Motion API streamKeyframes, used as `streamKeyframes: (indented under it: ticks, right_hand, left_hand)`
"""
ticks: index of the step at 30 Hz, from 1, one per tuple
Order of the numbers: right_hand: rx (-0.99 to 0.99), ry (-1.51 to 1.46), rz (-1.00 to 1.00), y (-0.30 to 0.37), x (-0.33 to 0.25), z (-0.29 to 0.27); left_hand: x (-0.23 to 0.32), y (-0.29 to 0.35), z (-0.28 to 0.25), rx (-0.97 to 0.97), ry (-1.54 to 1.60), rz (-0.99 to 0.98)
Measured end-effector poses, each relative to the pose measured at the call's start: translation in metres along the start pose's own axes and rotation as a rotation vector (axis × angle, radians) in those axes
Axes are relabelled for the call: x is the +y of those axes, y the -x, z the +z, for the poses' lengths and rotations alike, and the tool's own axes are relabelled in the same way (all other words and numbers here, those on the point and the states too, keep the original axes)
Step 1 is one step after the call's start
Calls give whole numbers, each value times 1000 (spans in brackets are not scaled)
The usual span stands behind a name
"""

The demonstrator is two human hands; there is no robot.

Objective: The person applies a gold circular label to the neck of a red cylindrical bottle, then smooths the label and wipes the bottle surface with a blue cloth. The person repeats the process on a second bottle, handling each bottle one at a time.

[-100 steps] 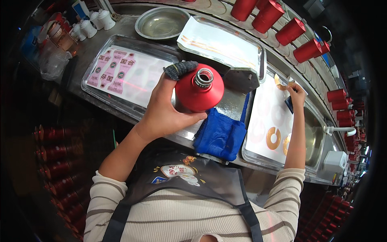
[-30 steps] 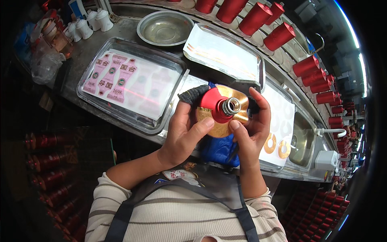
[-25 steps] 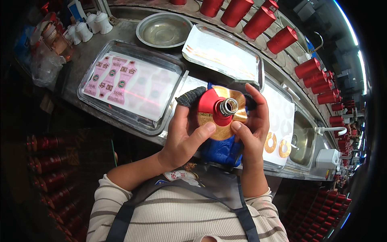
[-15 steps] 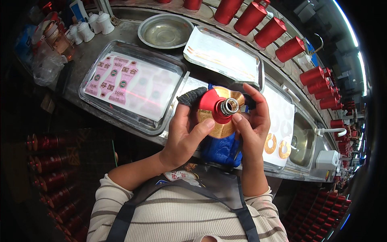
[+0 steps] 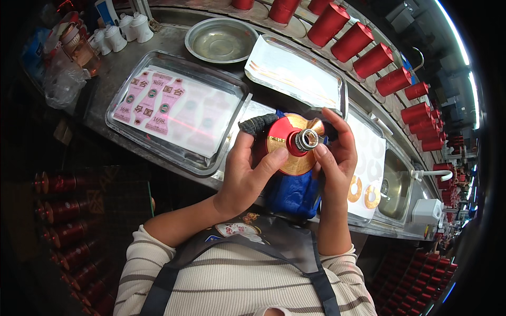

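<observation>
I hold a red bottle (image 5: 279,139) with its silver neck pointing up at me. A gold ring-shaped label (image 5: 298,163) lies around its shoulder. My left hand (image 5: 242,176) wraps the bottle's left side, a dark finger cot on one fingertip, thumb pressing on the gold label. My right hand (image 5: 334,150) grips the right side, fingers curled over the top edge and thumb by the neck. A blue cloth (image 5: 292,195) lies under the bottle on the counter.
A metal tray (image 5: 118,113) with pink labels sits at left, a tray (image 5: 337,87) with white sheets behind. A sheet with gold ring labels (image 5: 363,192) lies at right. A round metal dish (image 5: 220,42), white cups (image 5: 118,31) and a row of red bottles (image 5: 369,58) stand at the back.
Earlier only my left hand held the bottle while my right reached to the label sheet. Now both hands hold it, with the gold ring label on its shoulder.
</observation>
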State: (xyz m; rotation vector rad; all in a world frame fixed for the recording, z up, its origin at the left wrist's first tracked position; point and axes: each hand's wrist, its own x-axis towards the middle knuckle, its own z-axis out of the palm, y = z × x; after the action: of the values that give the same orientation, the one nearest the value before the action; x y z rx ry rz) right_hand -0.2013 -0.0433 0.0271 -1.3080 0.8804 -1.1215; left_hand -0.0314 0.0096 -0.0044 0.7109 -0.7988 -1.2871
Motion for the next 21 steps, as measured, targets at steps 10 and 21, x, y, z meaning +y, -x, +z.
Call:
streamKeyframes:
  ticks: [10, 21]
  right_hand:
    - [-36, 133, -77, 4, 7, 2]
    - [-103, -58, -21, 2, 6, -3]
  left_hand:
    - [-3, 0, -7, -77, 37, 16]
    - [-4, 0, -7, -94, -12, 10]
